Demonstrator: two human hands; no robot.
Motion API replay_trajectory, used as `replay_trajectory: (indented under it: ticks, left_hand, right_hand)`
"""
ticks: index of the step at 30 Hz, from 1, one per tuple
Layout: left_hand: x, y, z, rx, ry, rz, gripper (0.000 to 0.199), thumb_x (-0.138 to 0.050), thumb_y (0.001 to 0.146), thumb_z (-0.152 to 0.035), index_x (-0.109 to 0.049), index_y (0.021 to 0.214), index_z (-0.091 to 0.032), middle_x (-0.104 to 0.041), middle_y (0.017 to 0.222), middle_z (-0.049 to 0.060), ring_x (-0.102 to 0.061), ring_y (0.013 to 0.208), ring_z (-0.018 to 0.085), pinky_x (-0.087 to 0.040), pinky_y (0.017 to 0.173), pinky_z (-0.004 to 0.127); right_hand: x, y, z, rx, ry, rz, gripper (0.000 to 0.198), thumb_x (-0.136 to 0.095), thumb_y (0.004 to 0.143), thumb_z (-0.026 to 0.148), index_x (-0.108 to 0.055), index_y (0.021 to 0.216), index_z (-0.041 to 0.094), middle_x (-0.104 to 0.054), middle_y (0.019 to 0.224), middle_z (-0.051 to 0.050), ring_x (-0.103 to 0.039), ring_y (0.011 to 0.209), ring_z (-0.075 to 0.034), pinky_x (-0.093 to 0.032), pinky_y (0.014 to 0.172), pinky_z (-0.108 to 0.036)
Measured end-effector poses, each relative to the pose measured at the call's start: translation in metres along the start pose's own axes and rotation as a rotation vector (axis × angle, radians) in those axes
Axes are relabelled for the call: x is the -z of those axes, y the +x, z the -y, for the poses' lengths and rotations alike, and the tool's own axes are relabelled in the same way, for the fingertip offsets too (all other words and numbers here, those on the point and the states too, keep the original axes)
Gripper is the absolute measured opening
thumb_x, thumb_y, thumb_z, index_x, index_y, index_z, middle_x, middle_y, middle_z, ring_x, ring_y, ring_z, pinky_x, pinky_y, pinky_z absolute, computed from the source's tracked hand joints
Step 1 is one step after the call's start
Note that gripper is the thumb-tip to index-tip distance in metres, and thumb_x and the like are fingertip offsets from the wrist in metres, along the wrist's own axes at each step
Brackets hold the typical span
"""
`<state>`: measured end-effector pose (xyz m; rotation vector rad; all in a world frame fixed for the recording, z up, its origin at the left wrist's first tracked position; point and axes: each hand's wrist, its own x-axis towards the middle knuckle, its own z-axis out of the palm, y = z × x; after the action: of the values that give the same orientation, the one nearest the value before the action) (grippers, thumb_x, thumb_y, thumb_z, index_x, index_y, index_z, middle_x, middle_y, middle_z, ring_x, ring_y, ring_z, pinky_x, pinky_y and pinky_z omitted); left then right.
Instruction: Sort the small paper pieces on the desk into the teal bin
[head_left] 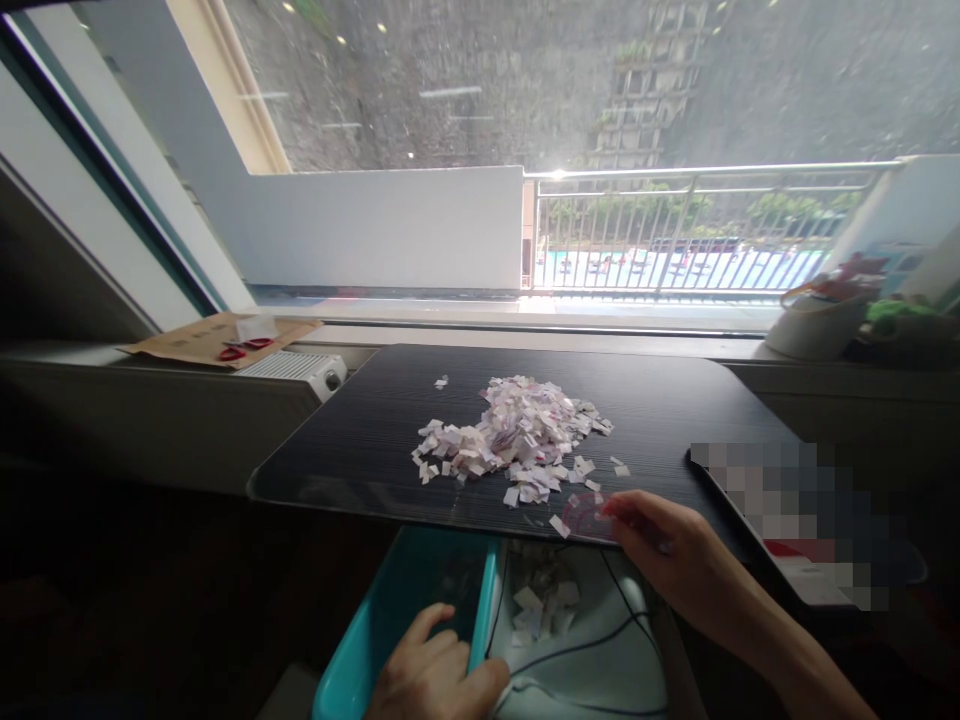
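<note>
1 heap of small white paper scraps (525, 425), too many to count, sits mid-table on 1 black wood-grain table (337, 440)! Right hand (667, 545) bunches its fingers at 1 clear, pink-marked piece (579, 516), pinch unclear; left hand (435, 668) clasps 1 turquoise plastic bin (487, 590).

From over here I look down at a dark counter (322, 470) with a heap of paper scraps (525, 430) on it. I see the right hand (675, 550) at its near edge, fingertips holding a clear, pink-marked piece (581, 517), and below, the left hand (439, 672) straddling the rim of a teal bin (352, 640). Beside the bin I make out more scraps (529, 600) on a pale surface (622, 665); far left, red-handled scissors (231, 354) lie on brown paper (180, 345)
</note>
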<state>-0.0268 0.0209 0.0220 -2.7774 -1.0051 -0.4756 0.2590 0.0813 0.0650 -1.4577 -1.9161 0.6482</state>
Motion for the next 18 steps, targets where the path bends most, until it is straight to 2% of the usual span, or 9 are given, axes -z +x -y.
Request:
replay_trajectory:
  ticks: [4, 13, 18]
  left_hand:
    - [-0.0001, 0.0009, -0.0014, 0.023, -0.039, 0.0, 0.019, -0.041, 0.089, -0.032, -0.057, 0.084, -0.023, -0.051, 0.057, -0.003, -0.052, 0.054, 0.014, -0.051, 0.082, 0.039]
    - [0.001, 0.0004, -0.0006, 0.012, -0.03, 0.032, 0.017, -0.041, 0.087, -0.03, -0.056, 0.084, -0.023, -0.051, 0.057, -0.003, -0.052, 0.054, 0.015, -0.051, 0.082, 0.041]
    - [-0.0058, 0.0077, -0.0082, -0.029, -0.01, -0.057, 0.017, -0.039, 0.087, -0.021, -0.055, 0.081, -0.024, -0.046, 0.053, -0.004, -0.047, 0.05, 0.014, -0.05, 0.08, 0.039]
  right_hand:
    - [-0.0018, 0.0006, -0.0035, 0.001, 0.021, -0.053, 0.02, -0.051, 0.088, 0.032, -0.063, 0.097, 0.02, -0.069, 0.085, -0.002, -0.062, 0.073, -0.014, -0.048, 0.066, -0.023]
    - [-0.0014, -0.0031, -0.002, 0.003, 0.02, -0.005, 0.02, -0.049, 0.088, 0.032, -0.064, 0.095, 0.019, -0.069, 0.082, -0.002, -0.063, 0.071, -0.015, -0.049, 0.063, -0.022]
    - [0.0035, -0.0024, -0.0083, -0.005, 0.007, -0.104, 0.022, -0.051, 0.087, 0.034, -0.065, 0.096, 0.019, -0.071, 0.087, -0.003, -0.065, 0.073, -0.015, -0.051, 0.065, -0.023]
